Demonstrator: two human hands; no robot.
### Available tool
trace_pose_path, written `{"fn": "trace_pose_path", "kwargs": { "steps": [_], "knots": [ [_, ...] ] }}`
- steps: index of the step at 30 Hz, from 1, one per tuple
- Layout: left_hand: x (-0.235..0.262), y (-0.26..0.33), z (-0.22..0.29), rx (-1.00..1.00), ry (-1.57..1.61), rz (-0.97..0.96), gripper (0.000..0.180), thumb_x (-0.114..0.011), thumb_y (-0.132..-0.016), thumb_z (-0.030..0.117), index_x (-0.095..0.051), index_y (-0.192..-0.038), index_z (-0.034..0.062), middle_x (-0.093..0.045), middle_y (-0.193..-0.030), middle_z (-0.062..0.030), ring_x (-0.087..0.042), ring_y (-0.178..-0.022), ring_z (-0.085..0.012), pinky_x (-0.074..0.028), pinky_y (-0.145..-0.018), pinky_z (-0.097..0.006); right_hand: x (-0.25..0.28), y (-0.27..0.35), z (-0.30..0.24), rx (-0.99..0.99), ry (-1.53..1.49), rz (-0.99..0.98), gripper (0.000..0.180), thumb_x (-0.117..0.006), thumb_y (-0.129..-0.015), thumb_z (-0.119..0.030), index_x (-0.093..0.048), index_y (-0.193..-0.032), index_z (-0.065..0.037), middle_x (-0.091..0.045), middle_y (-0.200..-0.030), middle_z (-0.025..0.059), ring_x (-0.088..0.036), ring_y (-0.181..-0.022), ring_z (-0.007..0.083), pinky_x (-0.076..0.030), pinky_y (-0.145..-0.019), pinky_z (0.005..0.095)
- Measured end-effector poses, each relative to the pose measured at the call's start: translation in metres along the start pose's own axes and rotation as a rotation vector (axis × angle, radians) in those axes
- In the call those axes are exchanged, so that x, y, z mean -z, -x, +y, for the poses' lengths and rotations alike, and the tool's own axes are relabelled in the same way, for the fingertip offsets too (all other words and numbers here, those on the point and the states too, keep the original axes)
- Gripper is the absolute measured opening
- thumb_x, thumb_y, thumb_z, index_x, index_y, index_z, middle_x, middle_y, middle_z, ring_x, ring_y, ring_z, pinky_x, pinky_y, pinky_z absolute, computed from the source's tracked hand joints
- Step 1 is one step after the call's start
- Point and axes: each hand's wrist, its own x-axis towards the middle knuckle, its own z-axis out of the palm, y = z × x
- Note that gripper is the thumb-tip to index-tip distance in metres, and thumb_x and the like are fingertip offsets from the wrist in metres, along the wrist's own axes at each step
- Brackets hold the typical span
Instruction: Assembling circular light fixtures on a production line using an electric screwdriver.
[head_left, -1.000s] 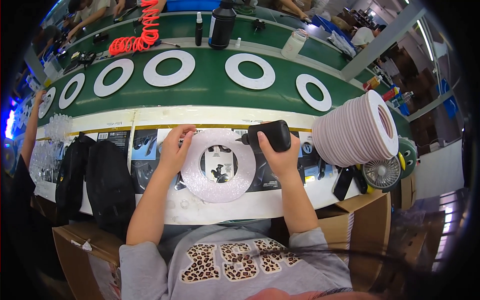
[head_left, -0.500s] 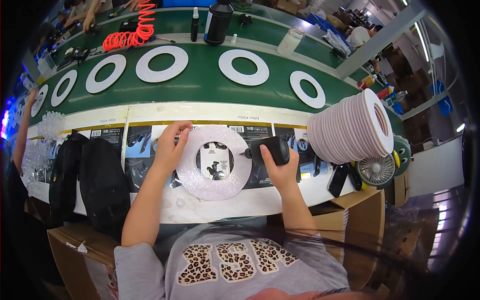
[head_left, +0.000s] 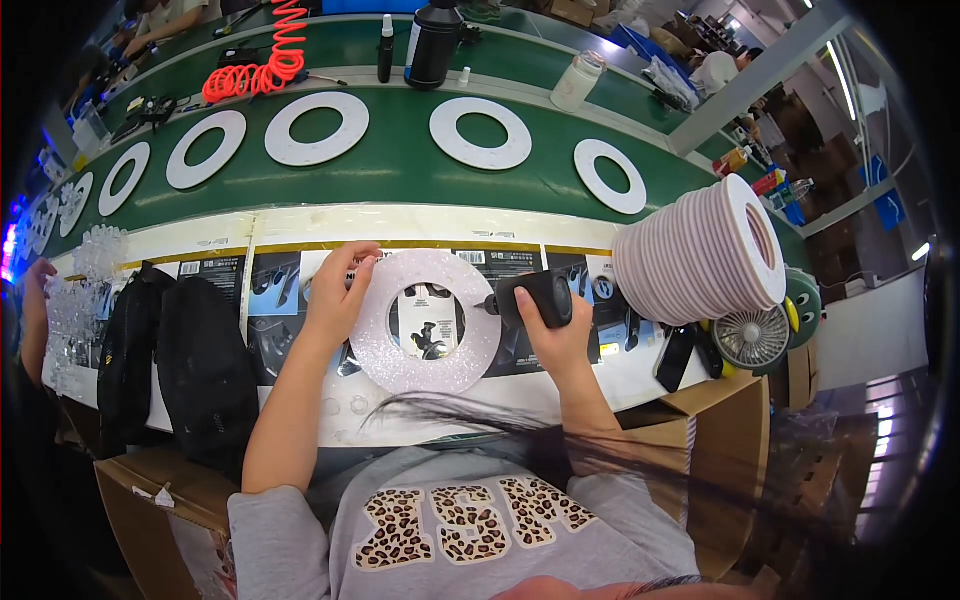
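Note:
A flat, speckled white ring (head_left: 379, 348) lies on the white work surface in front of me, and printed packaging shows through its hole. My left hand (head_left: 345, 288) is at its upper left edge, thumb and fingertips closing on the rim. In my right hand (head_left: 560, 335) is a black squeeze bottle (head_left: 546, 300) with a narrow dark nozzle, tilted on its side. The nozzle tip points left and sits over the ring's right band; whether it touches the surface I cannot tell.
A stack of similar rings (head_left: 690, 260) leans at right, beside a small fan (head_left: 752, 340). More white rings (head_left: 317, 130) lie along the green belt (head_left: 390, 185). Black pouches (head_left: 207, 370) and clear plastic parts (head_left: 75, 310) are at left. Loose hair crosses the lower view.
The rings on the belt have shifted slightly left. A co-worker's hand at far left has drawn back from a ring. My bottle has moved a little left; my left hand stays at the rim.

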Motion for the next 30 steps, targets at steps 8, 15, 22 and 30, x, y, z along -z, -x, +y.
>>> {"fn": "trace_pose_path", "kwargs": {
  "steps": [8, 15, 22, 30],
  "knots": [
    [0.002, 0.002, -0.001, -0.01, -0.002, 0.01, 0.02, -0.051, -0.092, 0.015, -0.059, -0.104, 0.0012, -0.064, -0.096, -0.0105, -0.06, -0.089, -0.0229, -0.046, -0.08, -0.031, 0.007, -0.002, -0.002, -0.081, -0.122, 0.042, 0.018, -0.068, -0.08, -0.007, -0.065, -0.095, 0.003, -0.066, -0.081, 0.006, -0.059, -0.07, 0.0099, -0.049, -0.067, 0.0239],
    [0.0, 0.001, 0.0, 0.005, -0.004, 0.002, 0.019, -0.051, -0.092, 0.014, -0.059, -0.104, 0.0014, -0.065, -0.096, -0.0107, -0.06, -0.089, -0.0232, -0.046, -0.08, -0.032, 0.012, -0.008, 0.007, -0.029, -0.014, 0.071, 0.016, -0.068, -0.08, -0.008, -0.066, -0.092, 0.002, -0.066, -0.077, 0.0059, -0.059, -0.069, 0.0099, -0.048, -0.065, 0.0239],
    [-0.001, 0.001, -0.003, 0.013, 0.008, 0.005, 0.02, -0.051, -0.092, 0.015, -0.059, -0.105, 0.0009, -0.065, -0.096, -0.0111, -0.06, -0.088, -0.0241, -0.046, -0.08, -0.032, 0.005, -0.008, 0.017, -0.016, -0.012, 0.099, 0.018, -0.07, -0.08, -0.017, -0.065, -0.082, 0.0, -0.064, -0.068, 0.0091, -0.059, -0.057, 0.0174, -0.046, -0.055, 0.0277],
    [0.001, 0.001, -0.004, -0.003, -0.003, 0.004, 0.02, -0.051, -0.092, 0.015, -0.059, -0.105, 0.0011, -0.065, -0.096, -0.0115, -0.061, -0.089, -0.0237, -0.046, -0.08, -0.032, 0.005, -0.009, 0.015, -0.03, 0.0, 0.081, 0.019, -0.07, -0.08, -0.017, -0.064, -0.08, 0.001, -0.063, -0.068, 0.0107, -0.059, -0.057, 0.0194, -0.045, -0.054, 0.0289]
  ]
}}
